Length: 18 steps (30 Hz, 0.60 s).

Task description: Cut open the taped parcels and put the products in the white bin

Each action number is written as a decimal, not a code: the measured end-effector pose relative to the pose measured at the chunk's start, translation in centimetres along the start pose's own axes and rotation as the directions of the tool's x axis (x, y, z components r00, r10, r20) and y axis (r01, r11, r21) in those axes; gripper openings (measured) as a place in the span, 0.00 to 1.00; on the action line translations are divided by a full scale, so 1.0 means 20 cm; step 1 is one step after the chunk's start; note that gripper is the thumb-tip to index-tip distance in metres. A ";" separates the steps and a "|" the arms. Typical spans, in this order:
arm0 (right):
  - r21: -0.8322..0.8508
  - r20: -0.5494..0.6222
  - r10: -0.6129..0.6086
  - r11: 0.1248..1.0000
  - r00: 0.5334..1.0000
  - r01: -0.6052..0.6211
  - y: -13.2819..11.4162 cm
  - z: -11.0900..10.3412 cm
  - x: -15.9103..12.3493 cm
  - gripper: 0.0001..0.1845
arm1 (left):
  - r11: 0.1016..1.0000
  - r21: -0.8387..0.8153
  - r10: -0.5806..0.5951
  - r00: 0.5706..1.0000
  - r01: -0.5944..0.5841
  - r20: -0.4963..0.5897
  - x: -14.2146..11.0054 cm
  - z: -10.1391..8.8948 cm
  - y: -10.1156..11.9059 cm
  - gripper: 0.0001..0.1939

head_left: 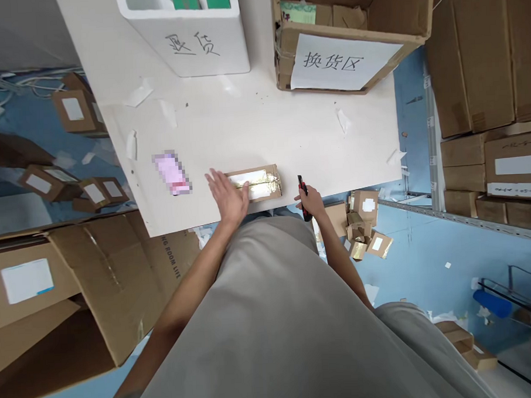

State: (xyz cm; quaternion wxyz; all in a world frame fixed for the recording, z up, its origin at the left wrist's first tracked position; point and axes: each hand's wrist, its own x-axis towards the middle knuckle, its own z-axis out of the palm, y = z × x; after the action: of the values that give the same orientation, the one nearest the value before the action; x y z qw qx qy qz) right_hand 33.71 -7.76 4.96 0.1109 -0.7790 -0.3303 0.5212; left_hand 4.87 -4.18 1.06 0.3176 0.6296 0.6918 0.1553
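Near the table's front edge lies a small cardboard box (265,184), with shiny tape across its top and white labels. My left hand (229,197) rests against the box's left end, fingers stretched out and thumb spread over it. To the right of the box, my right hand (313,201) is closed around a red and black box cutter (305,197). The cutter's tip points away from me and is apart from the box. A pixelated pink and purple object (171,172) lies left of my left hand.
On the white table (227,127) stand a white foam box (210,46) and a large open carton (349,57) with a handwritten sign. Paper scraps lie about. Cartons (479,55) are stacked at right; an opened carton (114,270) stands at left. Small boxes (365,209) lie on the blue floor.
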 end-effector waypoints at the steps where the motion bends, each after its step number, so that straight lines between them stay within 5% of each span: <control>1: 0.034 0.004 0.007 0.999 1.000 -0.007 0.02 0.01 0.07 0.07 | 0.996 0.007 -0.085 0.996 0.085 -0.019 -0.01 -0.03 -0.04 0.58; 4: 0.145 -0.016 0.009 0.989 1.000 -0.006 0.04 0.06 0.23 0.06 | 0.976 0.029 -0.215 0.977 0.214 0.006 -0.04 -0.09 -0.16 0.56; 9: 0.205 0.010 -0.059 0.977 0.998 0.055 -0.01 0.22 0.38 0.06 | 0.975 0.043 -0.215 0.976 0.217 -0.043 -0.04 -0.18 -0.32 0.52; 14: 0.266 0.098 -0.235 0.942 0.967 0.202 -0.13 0.40 0.38 0.07 | 0.983 -0.059 -0.180 0.980 0.175 -0.089 -0.05 -0.21 -0.43 0.49; 18: 0.230 0.034 -0.450 0.872 0.892 0.431 -0.18 0.34 0.26 0.15 | 0.944 -0.245 -0.255 0.961 0.222 -0.110 -0.06 -0.15 -0.43 0.45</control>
State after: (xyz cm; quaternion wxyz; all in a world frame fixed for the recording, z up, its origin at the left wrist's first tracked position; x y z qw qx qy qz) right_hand 27.56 -2.89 -0.02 0.2965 -0.6430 -0.4448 0.5484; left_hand -3.64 -6.13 -1.76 0.3554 0.4874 0.7610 0.2386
